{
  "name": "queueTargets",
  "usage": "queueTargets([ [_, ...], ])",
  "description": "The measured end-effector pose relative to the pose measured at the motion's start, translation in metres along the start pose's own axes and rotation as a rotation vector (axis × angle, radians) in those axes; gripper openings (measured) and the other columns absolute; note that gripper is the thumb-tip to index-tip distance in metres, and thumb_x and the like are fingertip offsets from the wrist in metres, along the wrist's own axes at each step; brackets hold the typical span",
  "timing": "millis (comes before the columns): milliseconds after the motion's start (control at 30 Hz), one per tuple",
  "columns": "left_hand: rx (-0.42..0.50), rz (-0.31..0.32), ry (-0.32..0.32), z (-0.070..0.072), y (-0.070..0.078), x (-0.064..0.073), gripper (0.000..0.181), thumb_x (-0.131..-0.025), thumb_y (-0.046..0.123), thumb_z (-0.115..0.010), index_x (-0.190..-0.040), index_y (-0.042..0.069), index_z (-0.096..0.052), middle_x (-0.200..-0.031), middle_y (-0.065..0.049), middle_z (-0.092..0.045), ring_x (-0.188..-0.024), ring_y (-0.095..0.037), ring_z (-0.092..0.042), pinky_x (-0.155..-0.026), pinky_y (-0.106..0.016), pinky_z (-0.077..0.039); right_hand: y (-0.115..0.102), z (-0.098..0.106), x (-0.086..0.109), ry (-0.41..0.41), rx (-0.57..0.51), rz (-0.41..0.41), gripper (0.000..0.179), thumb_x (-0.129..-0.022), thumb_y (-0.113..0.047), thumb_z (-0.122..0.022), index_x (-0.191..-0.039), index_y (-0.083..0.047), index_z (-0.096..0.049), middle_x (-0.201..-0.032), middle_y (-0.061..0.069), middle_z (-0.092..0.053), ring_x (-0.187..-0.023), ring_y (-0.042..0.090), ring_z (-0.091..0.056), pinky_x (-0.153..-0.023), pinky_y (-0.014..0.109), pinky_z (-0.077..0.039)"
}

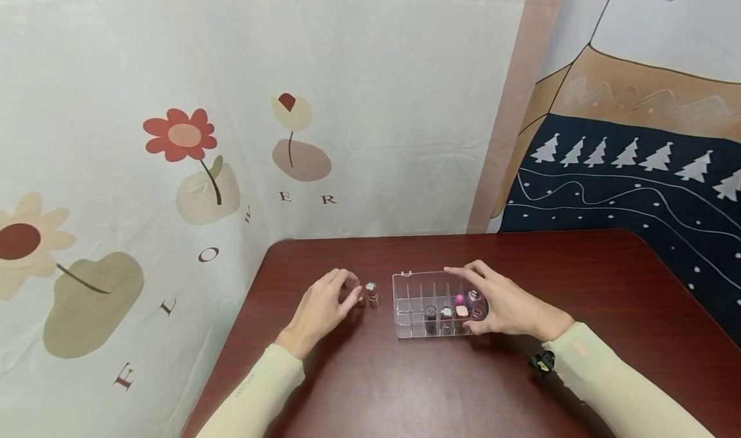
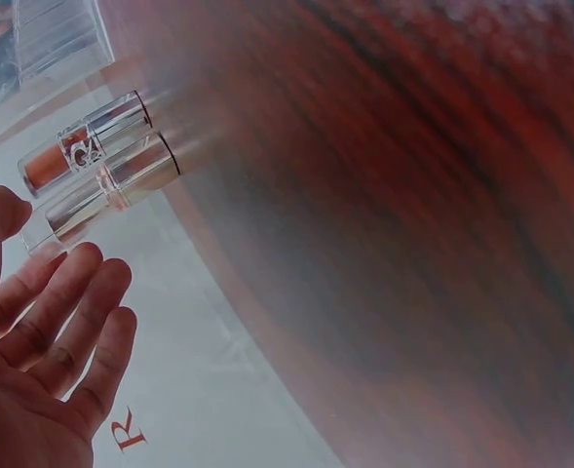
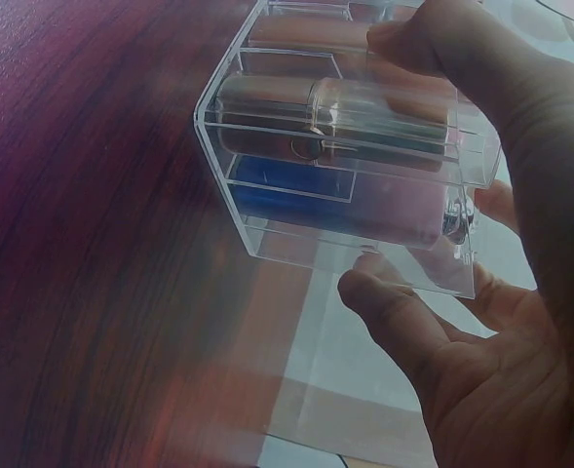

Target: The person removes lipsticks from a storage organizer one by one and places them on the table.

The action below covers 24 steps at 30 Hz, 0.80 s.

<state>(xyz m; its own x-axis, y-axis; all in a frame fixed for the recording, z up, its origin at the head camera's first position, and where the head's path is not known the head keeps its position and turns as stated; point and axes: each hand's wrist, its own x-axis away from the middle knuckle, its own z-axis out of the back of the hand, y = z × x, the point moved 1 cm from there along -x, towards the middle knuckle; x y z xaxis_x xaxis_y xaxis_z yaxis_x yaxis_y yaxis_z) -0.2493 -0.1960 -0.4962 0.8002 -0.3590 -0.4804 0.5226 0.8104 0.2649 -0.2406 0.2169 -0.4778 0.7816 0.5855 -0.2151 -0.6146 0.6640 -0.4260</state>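
Two slim lipsticks stand upright side by side on the table, the one with the orange bullet (image 2: 48, 166) nearer the box and the paler lipstick (image 2: 96, 200) beside it. My left hand (image 1: 321, 303) pinches the clear cap end of the paler one between thumb and fingertips, the other fingers held out. To their right, my right hand (image 1: 498, 300) grips the right end of a clear divided box (image 1: 413, 330), thumb at the front and forefinger at the back edge. Several cosmetic tubes fill its right-hand compartments, among them a dark-capped tube (image 1: 430, 319) and a blue-and-pink bottle (image 3: 335, 200).
The reddish-brown wooden table (image 1: 376, 386) has a rounded far edge against a pale hanging cloth (image 1: 376, 103) printed with flowers and letters. At the right hangs a dark cloth (image 1: 625, 200) with white trees. A small dark device (image 1: 542, 362) sits at my right wrist.
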Motion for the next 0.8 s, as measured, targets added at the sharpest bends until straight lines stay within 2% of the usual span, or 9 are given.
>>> queueTargets([
  [333, -0.024, -0.017, 0.012, 0.001, 0.001, -0.001, 0.022, -0.104, 0.023, -0.089, -0.120, 0.013, -0.078, -0.107, 0.000, -0.078, -0.092, -0.018, -0.078, -0.079, -0.038, -0.069, -0.002, 0.001, 0.000, -0.004, 0.006, -0.004, 0.114, -0.078, -0.029, -0.109, -0.175, -0.025, -0.050, -0.147, 0.010, -0.064, -0.120, 0.020, -0.072, -0.099, 0.048, -0.069],
  [600, -0.100, -0.060, 0.057, 0.004, 0.004, -0.002, 0.036, -0.101, 0.033, -0.092, -0.130, 0.014, -0.079, -0.117, -0.003, -0.079, -0.103, -0.028, -0.078, -0.087, -0.046, -0.066, -0.002, 0.001, 0.000, -0.003, 0.011, -0.006, 0.114, -0.078, -0.029, -0.109, -0.175, -0.023, -0.050, -0.147, 0.009, -0.064, -0.120, 0.019, -0.072, -0.099, 0.049, -0.069],
  [800, -0.093, -0.099, 0.121, 0.007, 0.013, -0.004, 0.045, -0.098, 0.036, -0.094, -0.134, 0.014, -0.079, -0.123, -0.003, -0.078, -0.106, -0.026, -0.076, -0.084, -0.042, -0.060, -0.002, 0.001, 0.000, -0.008, 0.010, -0.006, 0.114, -0.078, -0.029, -0.109, -0.175, -0.023, -0.050, -0.146, 0.010, -0.064, -0.119, 0.018, -0.071, -0.098, 0.047, -0.069],
])
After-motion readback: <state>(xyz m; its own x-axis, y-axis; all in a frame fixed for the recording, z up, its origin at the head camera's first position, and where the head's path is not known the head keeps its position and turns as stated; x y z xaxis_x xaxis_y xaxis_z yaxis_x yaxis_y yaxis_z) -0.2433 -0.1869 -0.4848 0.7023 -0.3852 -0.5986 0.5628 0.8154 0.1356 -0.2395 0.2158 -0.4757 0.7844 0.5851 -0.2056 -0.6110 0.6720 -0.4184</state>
